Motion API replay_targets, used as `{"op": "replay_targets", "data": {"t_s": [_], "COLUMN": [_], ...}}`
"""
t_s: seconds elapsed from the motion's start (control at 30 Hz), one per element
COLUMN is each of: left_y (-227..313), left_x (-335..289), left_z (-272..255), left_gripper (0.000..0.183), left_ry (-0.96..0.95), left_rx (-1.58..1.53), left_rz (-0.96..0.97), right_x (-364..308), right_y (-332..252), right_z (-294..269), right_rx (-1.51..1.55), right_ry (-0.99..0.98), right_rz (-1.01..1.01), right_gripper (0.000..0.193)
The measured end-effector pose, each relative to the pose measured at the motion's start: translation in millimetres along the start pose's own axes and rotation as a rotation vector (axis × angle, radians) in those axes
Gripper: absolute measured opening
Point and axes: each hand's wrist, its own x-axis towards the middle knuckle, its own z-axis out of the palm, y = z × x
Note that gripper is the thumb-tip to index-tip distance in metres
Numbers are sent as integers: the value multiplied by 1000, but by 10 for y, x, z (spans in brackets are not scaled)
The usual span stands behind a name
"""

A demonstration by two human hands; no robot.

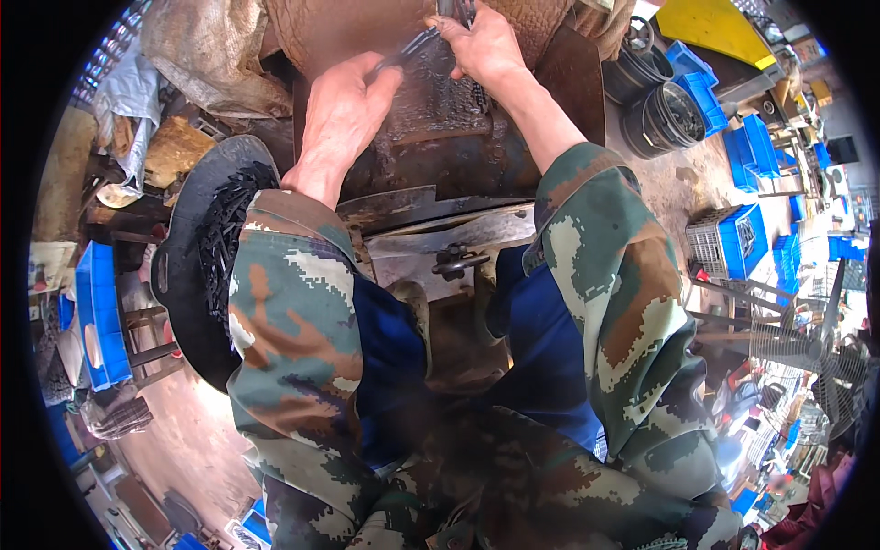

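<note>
Both forearms, in camouflage sleeves, reach over an oily machine bed [440,119] at the top of the view. My left hand [346,110] is closed, thumb and fingers pinching one end of thin dark metal strips [417,46]. The strips slant up and right to my right hand [486,48], whose fingers are curled at their other end, beside a metal part of the machine [449,9]. How many strips there are, I cannot make out. At my left forearm, a black basin [188,316] holds many similar dark strips [220,238].
A metal handle [458,263] juts out below the bed, between my knees. Black buckets [665,119] stand to the right, with blue crates [752,151] and a basket [720,243] beyond. Sacking [206,55] hangs at the upper left, above a blue bin [101,316]. A fan [811,348] is far right.
</note>
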Motion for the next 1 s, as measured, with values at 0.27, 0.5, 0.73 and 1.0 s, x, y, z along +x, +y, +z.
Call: {"op": "replay_targets", "data": {"t_s": [0.27, 0.5, 0.73, 1.0], "left_y": [87, 77, 209, 262], "left_x": [-32, -14, 34, 46], "left_z": [-17, -20, 26, -16], "left_gripper": [36, 32, 26, 32], "left_ry": [108, 195, 237, 180], "left_rx": [-79, -106, -201, -233], "left_rz": [-55, -30, 25, -30], "right_x": [62, 68, 73, -743], "right_y": [139, 88, 139, 66], "right_z": [67, 108, -20, -518], "right_rx": [-48, -18, 87, 31], "right_ry": [26, -4, -1, -333], "right_rz": [-121, -77, -11, -8], "right_gripper": [43, 41, 40, 44]}}
